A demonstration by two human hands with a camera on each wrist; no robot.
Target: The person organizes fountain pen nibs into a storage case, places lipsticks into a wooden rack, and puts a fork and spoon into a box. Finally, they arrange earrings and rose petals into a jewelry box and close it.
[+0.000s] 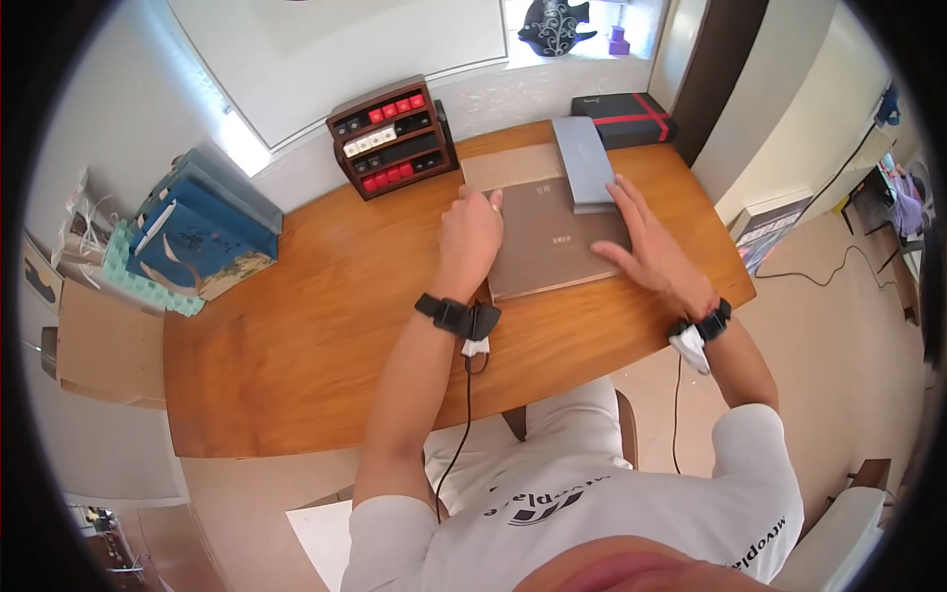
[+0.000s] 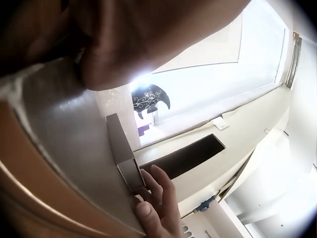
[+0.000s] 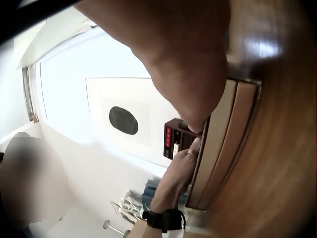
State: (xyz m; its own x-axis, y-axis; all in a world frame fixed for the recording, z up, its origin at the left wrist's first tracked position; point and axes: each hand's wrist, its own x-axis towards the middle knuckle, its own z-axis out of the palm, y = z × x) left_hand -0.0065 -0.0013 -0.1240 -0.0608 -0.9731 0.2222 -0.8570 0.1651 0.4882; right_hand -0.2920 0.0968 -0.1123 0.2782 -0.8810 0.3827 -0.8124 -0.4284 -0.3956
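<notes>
A wide, flat brown box [image 1: 547, 247] with pale lettering lies on the wooden table, a lighter tan panel [image 1: 508, 166] showing behind its top. My left hand [image 1: 471, 237] is at the box's left edge, fingers curled and thumb on the edge; its fingertips are hidden in the head view. Over the box's far right part lies a narrow grey-blue box [image 1: 584, 163]. My right hand [image 1: 651, 247] has its fingers spread, the fingertips at the narrow box's near end and the thumb over the brown box. Layered cream and tan sides [image 3: 223, 144] show in the right wrist view.
Behind to the left stands a dark wooden rack [image 1: 393, 136] with red, white and black pieces. Blue gift bags [image 1: 207, 232] stand at the left end. A black box with red ribbon [image 1: 623, 118] sits at the back right. Cables [image 1: 468, 405] hang from both wrists.
</notes>
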